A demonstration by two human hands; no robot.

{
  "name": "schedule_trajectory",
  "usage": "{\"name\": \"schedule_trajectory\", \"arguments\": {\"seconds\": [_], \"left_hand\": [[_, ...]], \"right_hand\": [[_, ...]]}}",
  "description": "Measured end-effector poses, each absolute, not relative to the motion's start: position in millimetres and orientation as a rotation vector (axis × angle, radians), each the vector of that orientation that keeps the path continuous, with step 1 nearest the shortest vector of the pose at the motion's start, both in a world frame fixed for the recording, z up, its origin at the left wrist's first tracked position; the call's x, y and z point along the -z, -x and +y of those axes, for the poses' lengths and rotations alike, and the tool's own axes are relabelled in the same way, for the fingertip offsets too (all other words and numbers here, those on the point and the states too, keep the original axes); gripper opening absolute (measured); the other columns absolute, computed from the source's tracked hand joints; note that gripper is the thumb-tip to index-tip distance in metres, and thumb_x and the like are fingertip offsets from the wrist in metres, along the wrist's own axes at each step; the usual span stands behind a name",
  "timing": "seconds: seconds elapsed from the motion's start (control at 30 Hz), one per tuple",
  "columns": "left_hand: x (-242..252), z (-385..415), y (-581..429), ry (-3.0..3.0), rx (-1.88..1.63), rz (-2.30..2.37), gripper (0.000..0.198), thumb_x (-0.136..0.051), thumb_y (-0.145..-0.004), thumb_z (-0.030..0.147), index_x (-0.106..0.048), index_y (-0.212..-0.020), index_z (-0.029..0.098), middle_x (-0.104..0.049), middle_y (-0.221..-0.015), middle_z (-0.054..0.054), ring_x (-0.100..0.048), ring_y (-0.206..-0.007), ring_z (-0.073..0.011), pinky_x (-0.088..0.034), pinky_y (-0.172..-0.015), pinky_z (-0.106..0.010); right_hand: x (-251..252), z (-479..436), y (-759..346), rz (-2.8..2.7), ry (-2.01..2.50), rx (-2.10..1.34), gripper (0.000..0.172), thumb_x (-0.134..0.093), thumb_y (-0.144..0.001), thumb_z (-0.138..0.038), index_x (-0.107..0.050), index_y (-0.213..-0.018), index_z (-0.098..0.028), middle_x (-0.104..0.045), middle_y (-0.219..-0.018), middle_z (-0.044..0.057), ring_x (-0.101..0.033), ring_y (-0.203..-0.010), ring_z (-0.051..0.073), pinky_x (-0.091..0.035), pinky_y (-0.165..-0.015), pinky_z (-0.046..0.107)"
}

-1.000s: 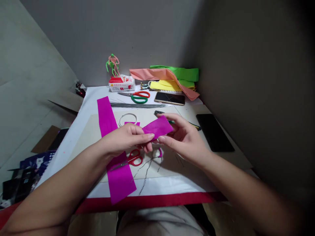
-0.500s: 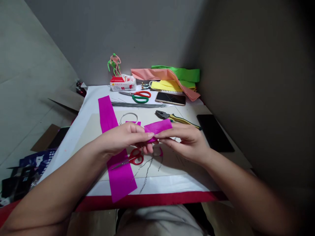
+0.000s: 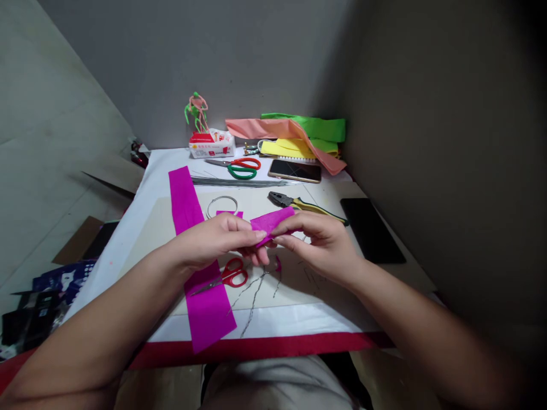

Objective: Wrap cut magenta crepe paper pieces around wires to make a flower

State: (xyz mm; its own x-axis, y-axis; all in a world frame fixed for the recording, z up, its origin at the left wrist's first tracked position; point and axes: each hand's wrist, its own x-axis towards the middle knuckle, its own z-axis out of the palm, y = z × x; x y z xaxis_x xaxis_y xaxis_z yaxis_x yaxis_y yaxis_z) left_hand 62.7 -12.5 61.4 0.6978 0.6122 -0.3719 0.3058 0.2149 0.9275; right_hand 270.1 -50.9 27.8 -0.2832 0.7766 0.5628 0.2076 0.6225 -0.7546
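Observation:
My left hand (image 3: 217,242) and my right hand (image 3: 318,242) meet over the work surface, pinching a small piece of magenta crepe paper (image 3: 271,222) between their fingertips. The piece looks bunched where my fingers hold it. A long magenta crepe strip (image 3: 184,199) lies under my left forearm and hand, and its lower end (image 3: 209,310) shows below them. Red-handled scissors (image 3: 233,273) rest on that strip, just below my left hand. Yellow-handled pliers (image 3: 294,203) lie just beyond my right hand, touching neither hand.
A wire ring (image 3: 222,206) lies behind my left hand. Further back are green-and-red scissors (image 3: 243,168), a bundle of thin wires (image 3: 239,181), a phone (image 3: 294,171), a tissue pack (image 3: 211,144) and folded crepe paper (image 3: 286,131). A black phone (image 3: 371,230) lies right.
My right hand has shifted slightly left and the magenta piece looks more bunched between my fingers. The pliers, partly covered by my right hand a second ago, now show fully.

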Motion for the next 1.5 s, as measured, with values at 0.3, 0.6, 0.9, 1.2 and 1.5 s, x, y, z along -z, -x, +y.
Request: {"name": "schedule_trajectory", "arguments": {"seconds": [0.3,0.6,0.9,1.2,1.5], "left_hand": [[-59.0,-14.3,-63.9,-1.355,-0.359,0.852,0.024,-0.058,-0.089,0.026,-0.074,-0.074,0.015,-0.074,-0.070,-0.003,-0.064,-0.063,-0.0104,-0.049,-0.066,-0.020],[-62.2,-13.8,-69.7,-1.418,-0.342,0.971,0.027,-0.057,-0.089,0.024,-0.074,-0.070,0.013,-0.073,-0.067,-0.004,-0.064,-0.062,-0.0107,-0.050,-0.066,-0.021],[-58.7,-12.0,-66.5,-1.607,-0.255,1.016,0.029,-0.065,-0.082,0.040,-0.073,-0.077,0.013,-0.073,-0.072,-0.006,-0.065,-0.066,-0.0161,-0.051,-0.067,-0.025],[-56.8,-14.6,-69.1,-1.666,-0.228,1.008,0.030,-0.067,-0.079,0.041,-0.074,-0.086,0.013,-0.071,-0.070,-0.003,-0.063,-0.063,-0.0151,-0.047,-0.060,-0.023],[-52.8,-17.2,-70.4,-1.630,-0.269,1.037,0.026,-0.068,-0.077,0.038,-0.075,-0.084,0.014,-0.073,-0.071,-0.005,-0.066,-0.064,-0.0180,-0.050,-0.058,-0.024]], "right_hand": [[-26.7,-52.9,-267.6,-1.704,0.889,-0.880,0.003,-0.066,-0.084,-0.018,-0.067,-0.084,-0.015,-0.070,-0.080,0.004,-0.064,-0.074,0.014,-0.051,-0.069,0.026],[-24.2,-51.2,-264.7,-1.738,0.961,-0.881,0.003,-0.064,-0.084,-0.016,-0.065,-0.082,-0.015,-0.067,-0.077,0.001,-0.060,-0.072,0.011,-0.048,-0.066,0.022],[-23.5,-52.0,-261.8,-1.689,1.017,-0.956,0.004,-0.062,-0.084,-0.015,-0.064,-0.080,-0.014,-0.066,-0.075,0.002,-0.059,-0.070,0.012,-0.047,-0.067,0.025],[-20.8,-52.3,-260.0,-1.628,1.050,-1.064,0.005,-0.061,-0.083,-0.016,-0.063,-0.079,-0.013,-0.064,-0.075,0.002,-0.057,-0.069,0.012,-0.047,-0.066,0.026],[-20.6,-54.3,-257.8,-1.556,1.042,-1.185,0.006,-0.061,-0.084,-0.019,-0.061,-0.080,-0.014,-0.065,-0.075,0.002,-0.060,-0.066,0.012,-0.050,-0.065,0.026]]}}
